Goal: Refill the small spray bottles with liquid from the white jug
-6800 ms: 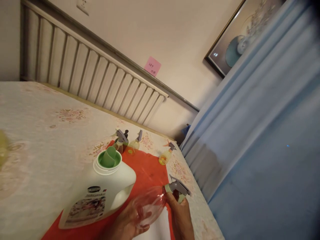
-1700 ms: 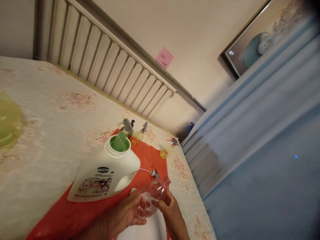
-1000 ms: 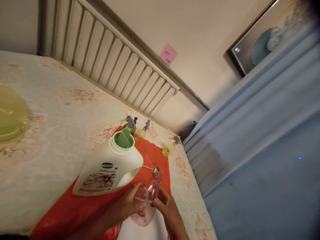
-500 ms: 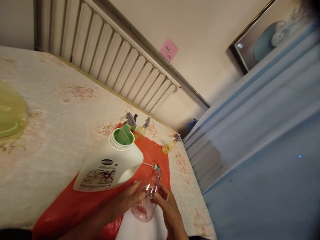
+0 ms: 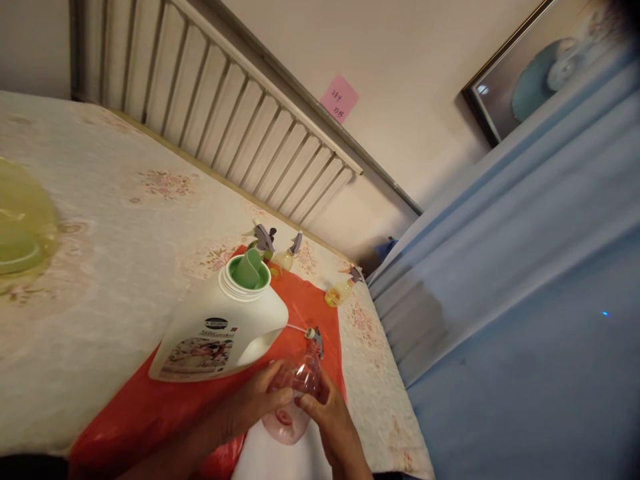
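Observation:
A clear pink bottle [image 5: 287, 427] is gripped from both sides, its neck tilted away from me. My left hand [image 5: 267, 393] wraps its left side, thumb on the front. On the right side my right hand [image 5: 327, 407] holds it with the thumb pressed near the middle; the fingers behind are partly hidden. Just beyond the neck lies a spray trigger head [image 5: 318, 341] with a thin tube. A large white jug [image 5: 210, 340] with a picture label and a green spout in its mouth stands to the left, on a red plastic sheet [image 5: 300, 303].
Several spray bottles stand at the back, one a yellow spray bottle [image 5: 337, 293]. A translucent yellow basin [image 5: 25, 220] is at far left on the floral tablecloth [image 5: 110, 267]. A radiator [image 5: 225, 113] runs behind; a blue curtain [image 5: 500, 320] hangs at right.
My right thumb has shifted slightly left across the bottle, closer to my left thumb. The bottle stays in both hands; the jug and spray bottles have not moved.

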Available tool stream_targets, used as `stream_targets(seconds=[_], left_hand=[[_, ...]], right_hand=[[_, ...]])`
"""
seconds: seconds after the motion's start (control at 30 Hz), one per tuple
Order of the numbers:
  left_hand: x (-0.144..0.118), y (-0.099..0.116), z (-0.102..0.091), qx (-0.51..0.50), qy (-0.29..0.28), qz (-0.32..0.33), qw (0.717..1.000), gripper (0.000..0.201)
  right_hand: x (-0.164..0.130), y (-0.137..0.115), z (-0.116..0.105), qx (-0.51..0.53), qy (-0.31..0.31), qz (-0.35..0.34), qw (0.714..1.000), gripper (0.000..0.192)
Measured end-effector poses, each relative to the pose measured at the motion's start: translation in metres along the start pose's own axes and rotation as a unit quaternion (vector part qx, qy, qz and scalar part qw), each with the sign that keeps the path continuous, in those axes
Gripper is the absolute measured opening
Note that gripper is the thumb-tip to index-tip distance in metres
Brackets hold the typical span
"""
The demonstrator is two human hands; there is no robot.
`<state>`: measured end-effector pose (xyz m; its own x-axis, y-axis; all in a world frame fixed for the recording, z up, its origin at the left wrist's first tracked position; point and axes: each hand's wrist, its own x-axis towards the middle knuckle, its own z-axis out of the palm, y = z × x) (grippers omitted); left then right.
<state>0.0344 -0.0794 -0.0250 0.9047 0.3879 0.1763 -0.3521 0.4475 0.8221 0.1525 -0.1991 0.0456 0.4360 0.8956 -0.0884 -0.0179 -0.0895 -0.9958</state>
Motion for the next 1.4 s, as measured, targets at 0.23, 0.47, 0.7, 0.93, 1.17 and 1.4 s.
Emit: stream_targets(seconds=[0.23,0.47,0.7,0.93,1.17,1.4], left_hand=[[0.0,-0.005,0.0,0.004,-0.003,-0.022,1.0,0.049],[0.0,-0.008,0.001,0.062,0.026,-0.02,0.998,0.045],[-0.001,-0.011,0.0,0.073,0.041,-0.007,0.996,0.046],[-0.003,-0.009,-0.002,0.015,0.001,-0.059,0.998,0.073],[-0.001,-0.005,0.002,0.018,0.008,-0.029,0.999,0.057],[-0.001,0.0,0.004,0.009,0.011,-0.029,0.999,0.059]], right_hand=[[0.0,0.004,0.002,0.001,0.021,0.0,1.0,0.067],[0.001,0.014,0.001,-0.021,0.05,-0.011,0.998,0.063],[-0.001,0.015,-0.007,-0.056,0.051,-0.025,0.997,0.063],[-0.002,0.014,-0.005,-0.038,0.049,-0.015,0.998,0.069],[-0.001,0.004,0.005,-0.02,0.009,-0.03,0.999,0.071],[-0.003,0.0,0.004,-0.019,-0.004,-0.022,1.0,0.071]])
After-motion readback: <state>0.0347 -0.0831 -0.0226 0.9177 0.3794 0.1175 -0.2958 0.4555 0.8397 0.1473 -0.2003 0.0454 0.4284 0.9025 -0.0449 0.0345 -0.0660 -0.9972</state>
